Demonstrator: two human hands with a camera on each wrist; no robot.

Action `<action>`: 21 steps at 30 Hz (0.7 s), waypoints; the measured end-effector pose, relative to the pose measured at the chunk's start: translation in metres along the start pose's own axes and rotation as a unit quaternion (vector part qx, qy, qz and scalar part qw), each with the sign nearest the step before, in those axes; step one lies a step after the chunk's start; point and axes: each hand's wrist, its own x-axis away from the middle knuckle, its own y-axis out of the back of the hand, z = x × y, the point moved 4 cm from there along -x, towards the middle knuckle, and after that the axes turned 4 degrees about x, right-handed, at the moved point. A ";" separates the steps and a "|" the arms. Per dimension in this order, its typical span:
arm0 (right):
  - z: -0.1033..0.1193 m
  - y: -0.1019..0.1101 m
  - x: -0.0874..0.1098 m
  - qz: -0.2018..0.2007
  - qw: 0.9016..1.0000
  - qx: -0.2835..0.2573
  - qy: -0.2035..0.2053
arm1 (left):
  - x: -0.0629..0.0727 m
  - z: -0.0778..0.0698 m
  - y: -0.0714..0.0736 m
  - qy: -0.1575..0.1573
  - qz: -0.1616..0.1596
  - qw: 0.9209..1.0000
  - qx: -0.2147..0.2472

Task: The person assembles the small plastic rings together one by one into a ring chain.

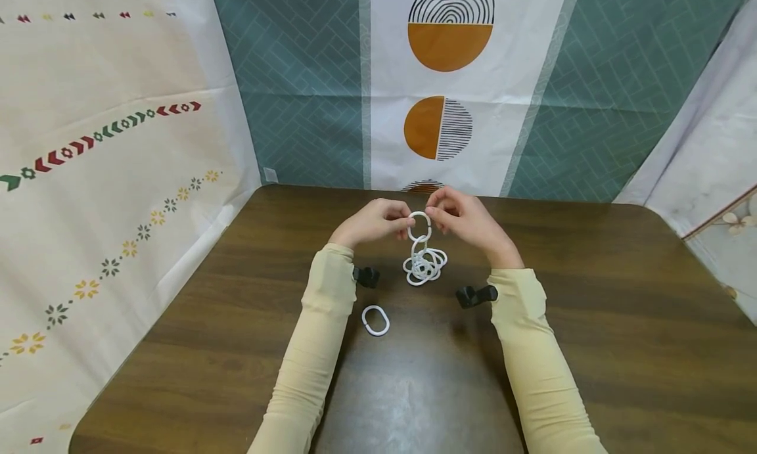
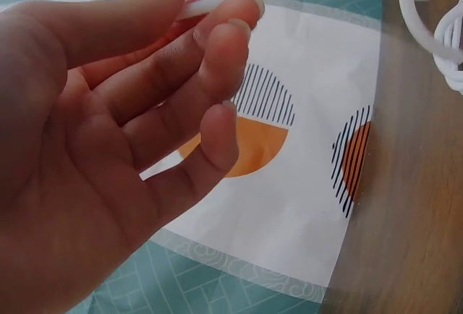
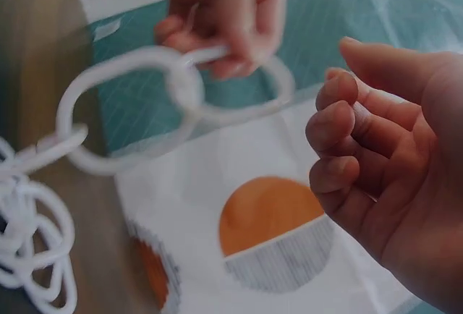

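Note:
Between thumb and fingers, my left hand [image 1: 378,221] pinches a white oval plastic link [image 1: 429,225] at the top of a chain. The right wrist view shows this link [image 3: 288,82] joined through a second one [image 3: 64,115], which leads down to a heap of linked white rings [image 1: 424,267] on the table. My right hand [image 3: 394,140] stands just beside the held link, its fingers loosely bent, with a gap between thumb and fingertips and nothing in it. A single loose white link [image 1: 368,330] lies on the table nearer to me, by the left forearm.
The brown wooden table [image 1: 236,296] has rounded far corners. Behind it hangs a green and white patterned cloth [image 1: 307,99], with pale cloths at the left [image 1: 118,198] and right. Each wrist carries a small black camera mount [image 1: 476,296].

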 end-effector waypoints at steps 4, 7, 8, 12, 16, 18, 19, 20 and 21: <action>0.019 -0.004 0.006 0.070 0.996 0.023 0.043 | 0.003 0.004 0.007 0.010 -0.014 1.000 -0.004; 0.027 -0.017 0.013 0.173 0.978 0.077 0.088 | 0.005 0.007 0.010 0.014 -0.022 1.000 -0.010; 0.027 -0.023 0.014 0.210 0.968 0.094 0.101 | 0.005 0.007 0.011 0.015 -0.023 1.000 -0.011; 0.021 -0.053 0.021 0.310 0.929 0.156 0.126 | 0.006 0.009 0.011 0.015 -0.021 1.000 -0.014; 0.015 -0.086 0.025 0.350 0.908 0.179 0.141 | 0.005 0.011 0.010 0.014 -0.016 1.000 -0.006; 0.015 -0.100 0.025 0.362 0.904 0.175 0.143 | 0.005 0.012 0.010 0.017 -0.013 1.000 0.001; 0.015 -0.105 0.025 0.368 0.903 0.170 0.143 | 0.005 0.012 0.009 0.018 -0.011 1.000 0.003; 0.014 -0.110 0.024 0.374 0.902 0.165 0.141 | 0.005 0.012 0.009 0.020 -0.011 1.000 0.005; 0.015 -0.115 0.024 0.377 0.901 0.160 0.142 | 0.005 0.013 0.009 0.021 -0.010 1.000 0.003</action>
